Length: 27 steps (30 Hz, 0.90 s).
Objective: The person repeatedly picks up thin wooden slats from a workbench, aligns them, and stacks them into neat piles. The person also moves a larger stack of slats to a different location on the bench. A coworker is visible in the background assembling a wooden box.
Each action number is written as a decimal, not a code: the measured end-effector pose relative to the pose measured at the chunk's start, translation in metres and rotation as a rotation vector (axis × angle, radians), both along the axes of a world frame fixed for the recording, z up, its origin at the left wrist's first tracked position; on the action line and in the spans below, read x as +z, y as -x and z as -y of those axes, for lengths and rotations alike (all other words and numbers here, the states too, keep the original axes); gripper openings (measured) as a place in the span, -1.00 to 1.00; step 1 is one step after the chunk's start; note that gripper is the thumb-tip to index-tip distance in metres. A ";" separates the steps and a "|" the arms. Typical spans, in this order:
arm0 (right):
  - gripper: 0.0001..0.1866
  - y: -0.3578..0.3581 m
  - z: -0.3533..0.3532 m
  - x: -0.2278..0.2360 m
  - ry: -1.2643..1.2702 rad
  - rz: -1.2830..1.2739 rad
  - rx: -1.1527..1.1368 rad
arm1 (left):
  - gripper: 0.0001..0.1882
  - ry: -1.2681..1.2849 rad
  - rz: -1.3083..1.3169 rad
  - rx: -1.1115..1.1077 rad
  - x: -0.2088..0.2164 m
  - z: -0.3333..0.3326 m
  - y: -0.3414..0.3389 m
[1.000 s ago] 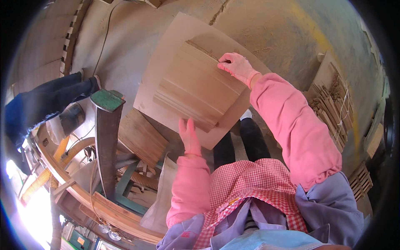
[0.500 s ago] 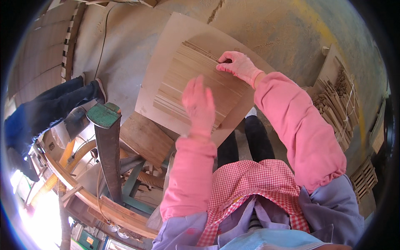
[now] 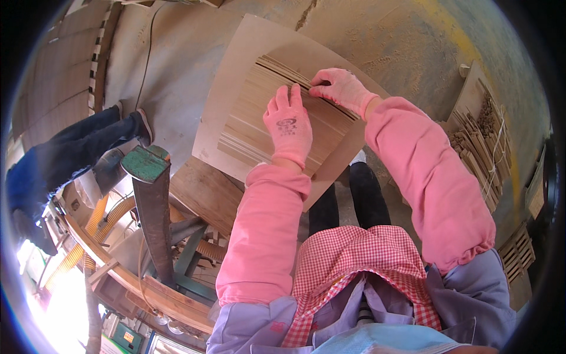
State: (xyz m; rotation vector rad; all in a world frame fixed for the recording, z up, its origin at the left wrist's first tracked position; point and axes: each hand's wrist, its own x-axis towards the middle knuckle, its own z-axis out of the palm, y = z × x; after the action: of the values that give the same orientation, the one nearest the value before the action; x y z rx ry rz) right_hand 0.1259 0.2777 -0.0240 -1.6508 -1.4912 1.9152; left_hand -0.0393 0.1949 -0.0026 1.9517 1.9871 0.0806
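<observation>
Thin wooden strips (image 3: 259,112) lie side by side in a layer on a pale board (image 3: 217,118) in front of me. My left hand (image 3: 288,127), in a pink glove, rests palm down on them. Its fingers stretch forward and lie fairly flat. To its right, my pink-gloved right hand (image 3: 345,89) bends over the far edge of the layer. There its thumb and fingers pinch a wooden strip at the row's far side, where a dark gap shows. The fingertips partly hide that strip.
A green-topped machine post (image 3: 147,165) stands at left beside a curved wooden rim (image 3: 118,274) and yellow hoses (image 3: 112,218). Another person's legs (image 3: 76,141) are beyond. Bundled wood strips (image 3: 477,147) lie at right. A cable (image 3: 145,59) runs over the floor.
My left hand has moved forward from a raised, blurred position down onto the strips. My right hand has shifted slightly right, and a dark gap now shows along the far strips.
</observation>
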 end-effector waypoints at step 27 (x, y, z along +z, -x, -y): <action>-0.75 0.029 -0.008 0.025 -0.482 0.575 0.587 | -0.44 -0.090 0.006 -0.004 -0.008 -0.002 0.001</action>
State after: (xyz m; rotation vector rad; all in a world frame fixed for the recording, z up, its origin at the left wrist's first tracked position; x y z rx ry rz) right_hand 0.0966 0.2861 0.0013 -1.7153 -2.6435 1.1226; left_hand -0.0408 0.1965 -0.0110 2.0082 2.0085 0.1775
